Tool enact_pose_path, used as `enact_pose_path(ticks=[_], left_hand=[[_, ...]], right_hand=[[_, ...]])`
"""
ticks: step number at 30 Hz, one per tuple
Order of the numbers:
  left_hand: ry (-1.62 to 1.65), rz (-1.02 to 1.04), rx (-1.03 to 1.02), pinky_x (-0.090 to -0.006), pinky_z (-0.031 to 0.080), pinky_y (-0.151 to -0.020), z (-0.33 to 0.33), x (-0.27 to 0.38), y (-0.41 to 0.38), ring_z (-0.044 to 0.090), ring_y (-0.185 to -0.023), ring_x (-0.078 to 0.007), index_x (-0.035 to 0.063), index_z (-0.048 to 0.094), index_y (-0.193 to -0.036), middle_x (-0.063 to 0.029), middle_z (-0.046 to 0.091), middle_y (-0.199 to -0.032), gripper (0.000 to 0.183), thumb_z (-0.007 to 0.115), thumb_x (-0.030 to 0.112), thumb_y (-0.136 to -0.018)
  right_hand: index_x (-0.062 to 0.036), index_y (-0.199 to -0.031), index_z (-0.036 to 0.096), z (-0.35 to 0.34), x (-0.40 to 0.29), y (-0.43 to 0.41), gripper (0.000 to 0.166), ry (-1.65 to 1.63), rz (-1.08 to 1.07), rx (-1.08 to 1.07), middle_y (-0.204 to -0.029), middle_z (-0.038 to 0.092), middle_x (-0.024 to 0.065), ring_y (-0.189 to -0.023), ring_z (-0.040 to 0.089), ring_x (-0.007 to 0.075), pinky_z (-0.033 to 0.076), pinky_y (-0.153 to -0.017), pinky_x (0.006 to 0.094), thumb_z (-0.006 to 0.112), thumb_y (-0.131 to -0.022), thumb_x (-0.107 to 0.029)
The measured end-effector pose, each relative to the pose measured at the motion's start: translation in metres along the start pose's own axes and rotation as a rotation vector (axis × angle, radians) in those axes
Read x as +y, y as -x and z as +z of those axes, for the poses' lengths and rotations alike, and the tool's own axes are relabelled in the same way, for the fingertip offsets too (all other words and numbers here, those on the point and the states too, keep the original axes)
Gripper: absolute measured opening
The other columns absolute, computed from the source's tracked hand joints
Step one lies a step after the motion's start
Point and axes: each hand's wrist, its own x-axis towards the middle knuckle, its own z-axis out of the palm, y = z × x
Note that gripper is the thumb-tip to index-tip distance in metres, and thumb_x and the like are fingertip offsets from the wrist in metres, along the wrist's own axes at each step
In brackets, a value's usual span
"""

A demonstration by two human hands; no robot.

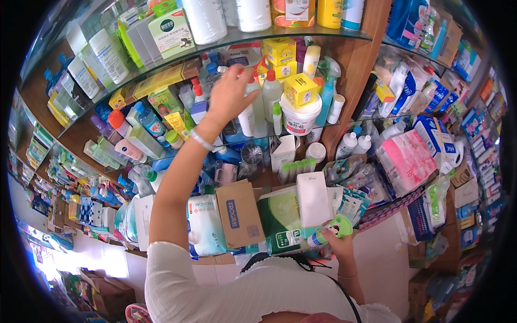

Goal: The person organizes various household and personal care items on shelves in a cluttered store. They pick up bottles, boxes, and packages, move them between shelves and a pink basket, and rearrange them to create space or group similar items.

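Note:
My left hand (pixel 233 92) is raised over the middle glass shelf, slightly blurred, with its thumb apart from the fingers. No held item shows in it. It is in front of a white bottle with a red cap (pixel 247 119); whether it touches the bottle is not clear. Another red-capped bottle (pixel 272 95) stands just to the right, beside a white tub (pixel 299 117) with a yellow box (pixel 300 90) on top. Low at the right, my right hand (pixel 341 244) grips a green and white container (pixel 338 227) with a cartoon print, close to a white box (pixel 313 198).
Glass shelves (pixel 238 139) between wooden uprights (pixel 361 56) hold crowded bottles, tubes and boxes. A cardboard box (pixel 239 214) and packs of diapers (pixel 278 216) are in front of my body. A pink tissue pack (pixel 408 159) lies at the right. More cartons (pixel 107 290) are at the lower left.

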Motion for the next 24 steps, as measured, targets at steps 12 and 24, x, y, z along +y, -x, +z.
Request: enact_pose_path(ticks=[12, 24], left_hand=[[0.208, -0.632, 0.201, -0.0474, 0.025, -0.107, 0.127, 0.026, -0.040, 0.022, -0.130, -0.0525, 0.0070, 0.066, -0.107, -0.0450, 0.021, -0.134, 0.065, 0.072, 0.055, -0.064], [0.156, -0.916, 0.026, -0.0497, 0.026, -0.103, 0.152, 0.020, -0.052, 0.031, -0.126, -0.0422, 0.0186, 0.071, -0.100, -0.0268, 0.032, -0.135, 0.050, 0.072, 0.052, -0.063]], right_hand=[[-0.0014, -0.088, 0.058, -0.023, 0.016, -0.007, 0.019, -0.039, -0.023, -0.007, -0.085, 0.057, 0.0029, -0.075, 0.055, 0.0095, 0.046, -0.067, 0.0243, 0.072, -0.076, -0.005], [-0.0032, -0.087, 0.060, -0.044, 0.017, -0.027, 0.020, 0.030, -0.035, -0.003, -0.084, 0.056, 0.0024, -0.077, 0.055, 0.0099, 0.046, -0.070, 0.0244, 0.074, -0.074, -0.008]])
